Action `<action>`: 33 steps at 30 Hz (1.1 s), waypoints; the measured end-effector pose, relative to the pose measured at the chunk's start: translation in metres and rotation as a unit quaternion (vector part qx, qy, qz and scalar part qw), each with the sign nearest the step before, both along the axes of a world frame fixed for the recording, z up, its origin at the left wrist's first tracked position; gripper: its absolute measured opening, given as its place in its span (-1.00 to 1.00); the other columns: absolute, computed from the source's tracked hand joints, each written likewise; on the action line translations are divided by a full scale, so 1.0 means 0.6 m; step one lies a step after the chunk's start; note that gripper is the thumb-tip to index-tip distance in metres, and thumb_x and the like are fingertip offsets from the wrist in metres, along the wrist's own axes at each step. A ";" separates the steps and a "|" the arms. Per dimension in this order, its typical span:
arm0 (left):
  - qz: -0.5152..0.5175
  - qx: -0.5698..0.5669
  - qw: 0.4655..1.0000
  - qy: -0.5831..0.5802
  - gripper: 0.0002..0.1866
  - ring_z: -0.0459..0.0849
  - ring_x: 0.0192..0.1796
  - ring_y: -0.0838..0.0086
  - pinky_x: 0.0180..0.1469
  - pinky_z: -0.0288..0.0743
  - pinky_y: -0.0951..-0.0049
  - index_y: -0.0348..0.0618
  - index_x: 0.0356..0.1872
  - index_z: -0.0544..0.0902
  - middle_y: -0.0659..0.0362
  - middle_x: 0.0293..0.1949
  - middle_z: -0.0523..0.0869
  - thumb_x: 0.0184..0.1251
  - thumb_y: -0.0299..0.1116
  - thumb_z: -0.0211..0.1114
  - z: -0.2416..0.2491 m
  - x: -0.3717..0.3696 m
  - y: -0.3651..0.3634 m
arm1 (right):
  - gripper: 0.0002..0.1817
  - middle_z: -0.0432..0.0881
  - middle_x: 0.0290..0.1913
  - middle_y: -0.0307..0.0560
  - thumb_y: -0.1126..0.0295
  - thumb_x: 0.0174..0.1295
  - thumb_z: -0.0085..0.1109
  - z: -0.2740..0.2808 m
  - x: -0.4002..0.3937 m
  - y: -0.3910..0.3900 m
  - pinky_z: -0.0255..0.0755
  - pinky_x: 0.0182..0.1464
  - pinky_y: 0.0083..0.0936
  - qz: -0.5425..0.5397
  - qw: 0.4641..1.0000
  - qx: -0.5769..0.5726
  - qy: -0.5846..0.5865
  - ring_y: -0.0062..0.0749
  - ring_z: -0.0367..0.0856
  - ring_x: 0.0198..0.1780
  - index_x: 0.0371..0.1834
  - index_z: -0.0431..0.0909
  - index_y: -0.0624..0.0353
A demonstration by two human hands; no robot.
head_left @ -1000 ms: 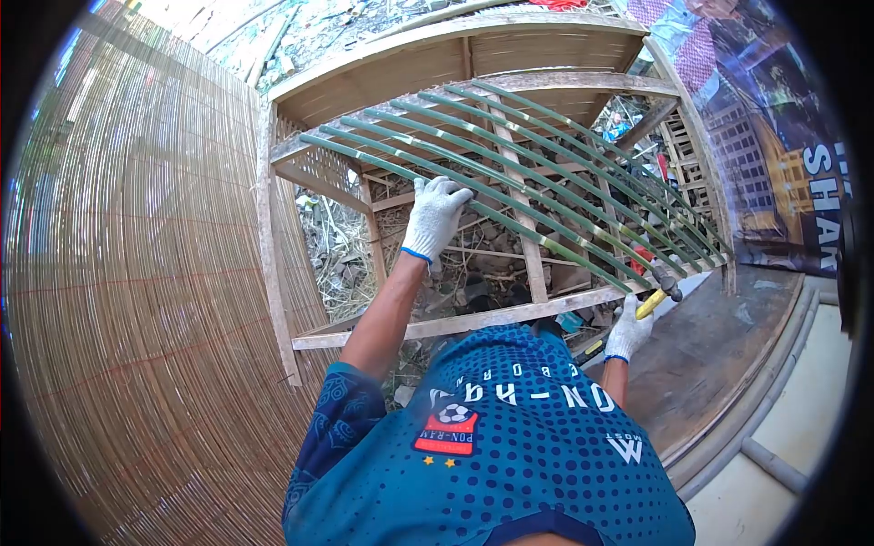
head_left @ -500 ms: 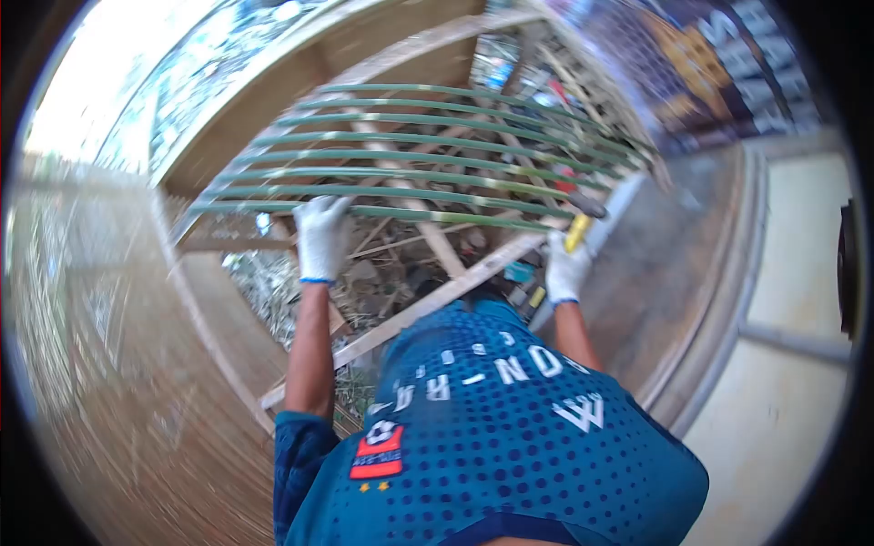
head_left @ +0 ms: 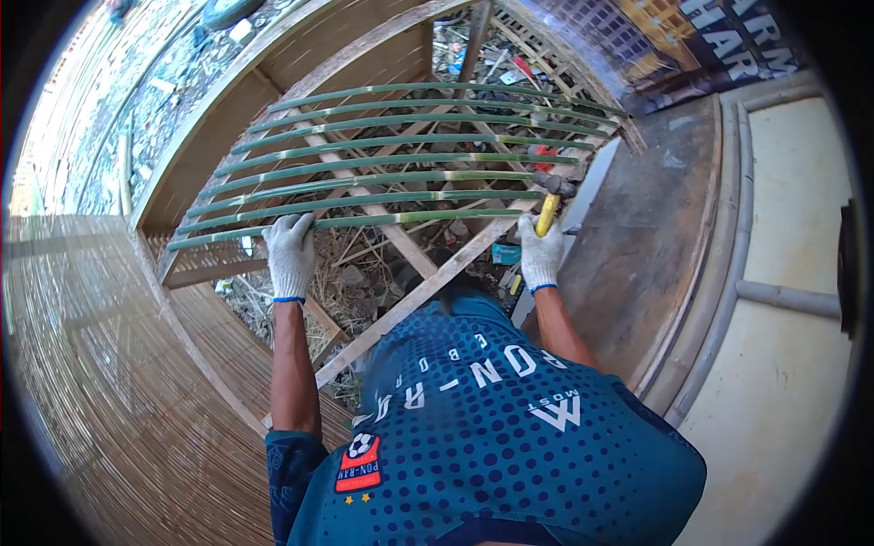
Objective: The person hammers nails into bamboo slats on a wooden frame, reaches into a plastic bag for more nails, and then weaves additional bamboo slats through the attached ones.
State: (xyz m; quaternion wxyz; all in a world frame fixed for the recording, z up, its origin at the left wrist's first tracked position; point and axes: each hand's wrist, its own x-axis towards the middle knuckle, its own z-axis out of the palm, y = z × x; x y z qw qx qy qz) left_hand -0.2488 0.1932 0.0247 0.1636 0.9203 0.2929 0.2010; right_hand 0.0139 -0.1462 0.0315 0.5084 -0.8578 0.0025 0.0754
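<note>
Wooden frame [head_left: 391,319], green bamboo strips [head_left: 364,220] laid across it

A printed banner [head_left: 628,36] (white capitals [head_left: 726,47] on it) is near the brown board [head_left: 651,209]; a tyre [head_left: 228,11] lies on littered ground [head_left: 173,109].

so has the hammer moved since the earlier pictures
No, not noticeably: judged against the wooden rail, the hammer still has its head by the right-hand ends of the nearest green strips; the whole view has turned.

Left hand [head_left: 289,258] and right hand [head_left: 541,254] curled
</note>
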 end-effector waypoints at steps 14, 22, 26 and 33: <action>0.028 0.064 0.998 -0.006 -0.60 0.63 0.30 0.09 0.40 0.37 -0.06 -0.16 0.07 0.71 0.03 0.08 0.75 0.15 -0.50 0.39 0.015 -0.009 -0.016 | -0.71 0.70 -0.16 -0.20 0.30 0.45 0.32 -0.005 0.018 -0.021 0.60 -0.14 -0.44 0.066 0.996 0.034 0.041 -0.51 0.67 -0.24 0.03 0.58 0.29; 0.146 0.101 0.984 -0.031 -0.51 0.61 0.33 0.11 0.41 0.35 -0.10 -0.12 0.19 0.66 0.06 0.21 0.71 0.18 -0.39 0.43 0.014 -0.027 -0.051 | -0.74 0.52 -0.35 -0.29 0.25 0.58 0.17 0.080 0.060 -0.062 0.50 -0.27 -0.48 0.177 0.983 -0.019 -0.038 -0.59 0.51 -0.37 -0.02 0.47 0.25; 0.295 0.009 0.941 -0.167 -0.53 0.62 0.28 -0.01 0.41 0.40 -0.07 -0.15 0.27 0.64 -0.02 0.17 0.70 0.32 -0.45 0.37 0.059 -0.041 -0.137 | -0.81 0.54 -0.40 -0.32 0.31 0.58 0.19 0.160 0.023 0.000 0.45 -0.37 -0.58 0.356 0.932 0.060 -0.042 -0.63 0.50 -0.42 -0.03 0.52 0.24; 0.527 0.028 0.812 -0.250 -0.60 0.64 0.27 0.02 0.43 0.44 0.00 -0.16 0.20 0.67 0.00 0.13 0.71 0.34 -0.42 0.40 0.073 -0.080 -0.380 | -0.80 0.64 -0.34 -0.21 0.30 0.48 0.26 0.189 -0.084 0.162 0.49 -0.21 -0.52 0.774 0.624 -0.093 0.051 -0.54 0.60 -0.32 -0.12 0.61 0.24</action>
